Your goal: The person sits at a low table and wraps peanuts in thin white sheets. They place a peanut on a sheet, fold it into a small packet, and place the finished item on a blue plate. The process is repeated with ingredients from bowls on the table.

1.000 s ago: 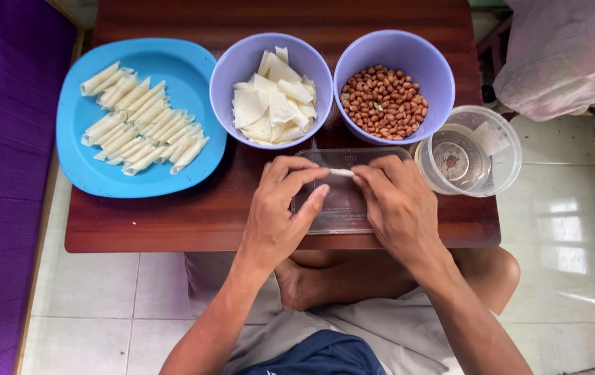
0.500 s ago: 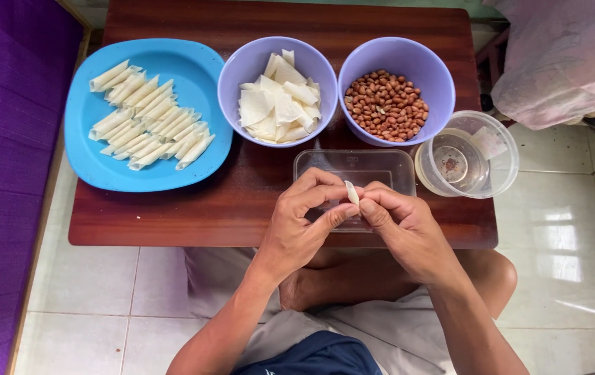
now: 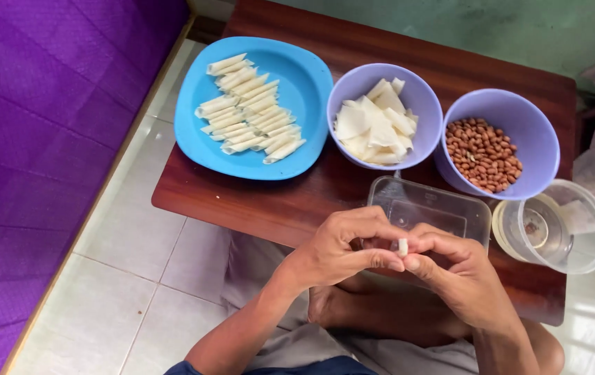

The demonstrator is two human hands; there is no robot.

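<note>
Left hand (image 3: 342,250): nearest the camera, at about 6 o'clock of the surface; thumb and forefinger pressed together on the near end of a small white roll.
Right hand (image 3: 453,274): meets the left hand fingertip to fingertip; its grip pinches the same roll from the 3 o'clock side.
White roll (image 3: 403,246): held upright between both pinches, above the clear tray, only its top end showing; the rest is hidden by fingers.
Handling note: judged from the grip, the wrapper is thin and would unroll if let slack; even, light pressure from both sides and a tight, straight edge look to be what the rolling calls for. Squeezing hard could crush or tear it.
Clear tray (image 3: 431,208): rectangular, see-through, just behind the hands at 12 o'clock of them, on the surface.
Clear round tub (image 3: 554,226): at 3 o'clock of the tray, just beside it at the surface's edge; seems to hold a little liquid.
Peanut bowl (image 3: 499,142): lilac, at 1 o'clock of the hands, holding brown peanuts.
Wrapper bowl (image 3: 384,114): lilac, at 12 o'clock, touching the peanut bowl, holding loose white wrapper pieces.
Blue plate (image 3: 304,83): at 10 o'clock, farthest left; finished rolls (image 3: 249,104) lie on it in close rows.
Surface (image 3: 255,201): dark brown wood, low over a tiled floor.
</note>
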